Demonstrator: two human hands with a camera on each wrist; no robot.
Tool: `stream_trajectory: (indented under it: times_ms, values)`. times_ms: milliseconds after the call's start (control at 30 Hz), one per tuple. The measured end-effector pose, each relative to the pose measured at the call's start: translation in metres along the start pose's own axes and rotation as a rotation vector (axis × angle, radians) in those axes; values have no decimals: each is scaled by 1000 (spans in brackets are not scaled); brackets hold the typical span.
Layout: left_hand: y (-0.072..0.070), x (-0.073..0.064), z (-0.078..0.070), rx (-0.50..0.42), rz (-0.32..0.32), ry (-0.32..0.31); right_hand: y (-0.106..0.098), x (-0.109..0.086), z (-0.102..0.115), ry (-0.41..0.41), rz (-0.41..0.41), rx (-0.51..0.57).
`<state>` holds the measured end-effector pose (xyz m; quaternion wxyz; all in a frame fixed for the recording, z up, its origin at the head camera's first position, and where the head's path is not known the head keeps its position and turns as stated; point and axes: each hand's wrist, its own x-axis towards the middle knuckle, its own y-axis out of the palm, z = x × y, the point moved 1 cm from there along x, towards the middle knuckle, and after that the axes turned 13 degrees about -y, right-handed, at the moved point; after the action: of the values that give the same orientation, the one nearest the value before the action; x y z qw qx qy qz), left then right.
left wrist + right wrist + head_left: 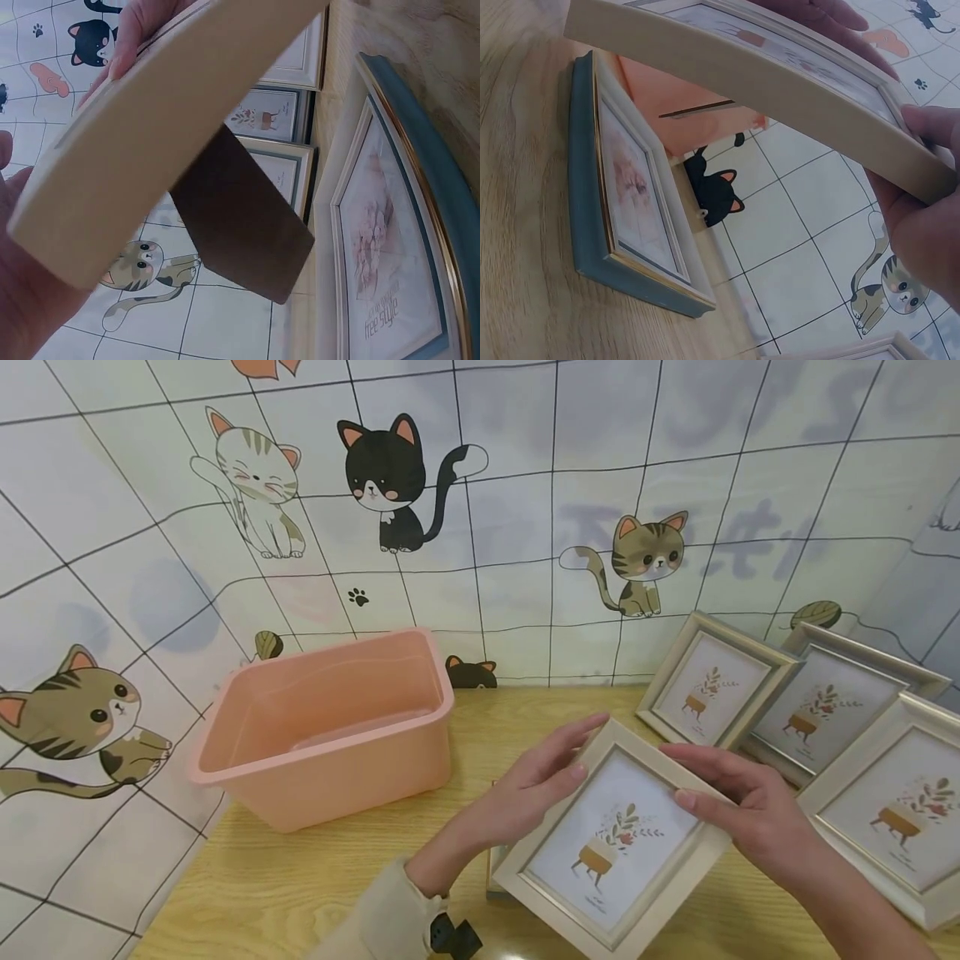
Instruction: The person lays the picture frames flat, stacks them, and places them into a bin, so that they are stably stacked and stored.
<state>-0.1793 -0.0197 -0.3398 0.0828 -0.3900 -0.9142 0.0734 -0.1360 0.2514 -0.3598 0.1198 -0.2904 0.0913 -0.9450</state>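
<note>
A cream picture frame [615, 843] with a potted-plant print is held up, tilted, over the wooden table. My left hand [536, 781] holds its upper left edge, thumb on the front border. The right hand [750, 802] grips the opposite edge, with its thumb on the front and the fingers going behind. On the back, a dark brown easel leg [247, 217] sticks out from the frame in the left wrist view. Beneath it, a blue-edged picture frame [641, 195] with a pink flower print lies face up on the table; the head view mostly hides it.
A pink plastic bin [337, 752] stands at the left, near the wall. On the right, a small picture frame [712, 681], a grey-edged one [817, 702] and a larger cream one [900, 810] lean upright close together. A cat-patterned wall covering [517, 543] closes off the back.
</note>
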Motion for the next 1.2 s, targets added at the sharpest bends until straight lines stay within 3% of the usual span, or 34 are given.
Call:
stream_trajectory:
  times_ms: [233,367,567,933,1200]
  values:
    - [-3,-3,2,-25,69,-5,2,1,-4,-48,-50,255]
    - [-6,-3,5,-3,77,-3,4,-1,-6,-54,-83,319]
    - [-9,-5,12,60,42,-21,2,-4,-8,-31,-143,330]
    - [-8,-11,23,76,-53,-2,-5,-6,-14,-95,-175,412]
    - [-16,-17,35,24,-158,-118,-1,-9,-15,-35,-284,364]
